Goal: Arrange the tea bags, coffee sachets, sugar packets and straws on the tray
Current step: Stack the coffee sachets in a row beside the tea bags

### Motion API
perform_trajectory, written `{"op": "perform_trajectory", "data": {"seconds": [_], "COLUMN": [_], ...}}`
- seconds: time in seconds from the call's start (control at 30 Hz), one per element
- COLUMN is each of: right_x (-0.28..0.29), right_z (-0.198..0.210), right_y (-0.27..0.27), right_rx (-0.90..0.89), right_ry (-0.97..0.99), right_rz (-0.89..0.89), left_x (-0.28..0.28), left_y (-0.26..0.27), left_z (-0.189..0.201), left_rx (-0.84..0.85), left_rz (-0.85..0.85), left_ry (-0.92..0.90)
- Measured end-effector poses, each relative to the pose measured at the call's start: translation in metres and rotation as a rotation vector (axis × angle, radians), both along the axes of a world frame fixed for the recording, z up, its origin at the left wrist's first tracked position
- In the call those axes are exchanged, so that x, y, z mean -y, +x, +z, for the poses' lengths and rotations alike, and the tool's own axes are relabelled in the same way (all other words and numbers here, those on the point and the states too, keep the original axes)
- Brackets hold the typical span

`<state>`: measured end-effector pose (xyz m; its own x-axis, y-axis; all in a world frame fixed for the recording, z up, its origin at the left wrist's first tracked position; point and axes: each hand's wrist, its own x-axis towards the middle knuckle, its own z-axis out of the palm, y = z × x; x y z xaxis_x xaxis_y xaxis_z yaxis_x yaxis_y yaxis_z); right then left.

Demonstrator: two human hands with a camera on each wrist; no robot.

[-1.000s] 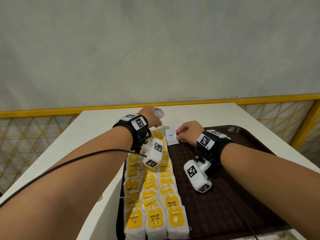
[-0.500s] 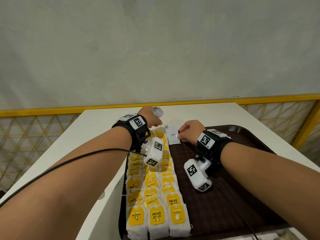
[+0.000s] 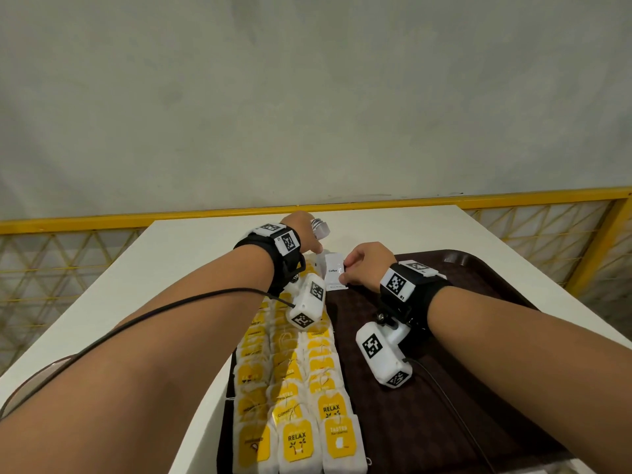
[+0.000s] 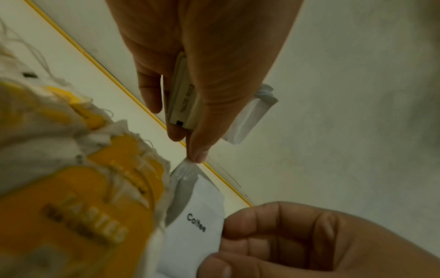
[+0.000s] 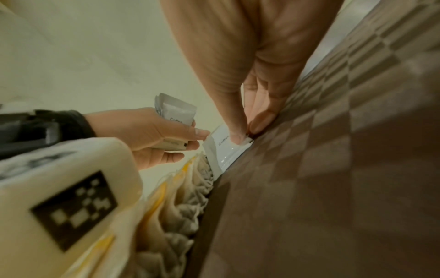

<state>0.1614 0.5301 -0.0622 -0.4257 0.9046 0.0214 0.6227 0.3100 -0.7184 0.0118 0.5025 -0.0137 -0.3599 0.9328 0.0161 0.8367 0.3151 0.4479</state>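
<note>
Three rows of yellow-tagged tea bags (image 3: 294, 388) fill the left strip of the dark brown tray (image 3: 478, 336). A white coffee sachet (image 3: 333, 270) lies at the tray's far end beside the tea bags; it also shows in the wrist views (image 4: 197, 222) (image 5: 223, 150). My right hand (image 3: 366, 265) pinches its right edge against the tray. My left hand (image 3: 304, 234) grips a small stack of coffee sachets (image 4: 183, 101) (image 5: 176, 112), and its thumb tip touches the lying sachet's far left corner.
The tray sits on a white table (image 3: 171, 268) whose far edge meets a yellow rail (image 3: 478, 196) and a grey wall. Yellow mesh fencing (image 3: 51, 268) flanks the table. Right of the tea bags the tray's patterned floor (image 5: 333, 169) is bare.
The right hand has slid the coffee sachet slightly left toward the tea bags. The left hand has come down until its thumb touches the sachet's corner.
</note>
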Motion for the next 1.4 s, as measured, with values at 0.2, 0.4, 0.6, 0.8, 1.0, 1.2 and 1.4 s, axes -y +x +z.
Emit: {"op": "perform_trajectory", "data": {"seconds": [0.2,0.4,0.6,0.8,1.0,1.2,1.4], "right_x": [-0.002,-0.001,0.002,0.001,-0.002,0.000,0.032], "right_z": [0.000,0.001,0.003,-0.001,-0.002,0.006,0.037], "right_y": [0.001,0.001,0.002,0.000,-0.001,0.004,0.007], "right_rx": [-0.003,-0.026,-0.033,-0.063,-0.081,-0.182,-0.634], "right_ry": [0.014,-0.011,-0.024,-0.043,-0.057,-0.017,-0.120], "right_rz": [0.010,0.007,0.003,0.003,-0.002,0.008,0.122], "left_x": [-0.002,-0.001,-0.002,-0.003,-0.001,0.017,0.043], "left_y": [0.001,-0.001,-0.004,-0.007,-0.011,-0.012,0.008], "left_z": [-0.005,-0.003,-0.007,-0.007,-0.005,-0.004,0.003], "left_rx": [-0.039,-0.029,-0.018,-0.003,0.049,0.450,1.008], "left_rz": [-0.008,0.021,0.046,0.041,0.047,0.014,-0.056], "left_ry": [-0.043,-0.092,-0.116,-0.122,-0.103,0.150,0.136]}}
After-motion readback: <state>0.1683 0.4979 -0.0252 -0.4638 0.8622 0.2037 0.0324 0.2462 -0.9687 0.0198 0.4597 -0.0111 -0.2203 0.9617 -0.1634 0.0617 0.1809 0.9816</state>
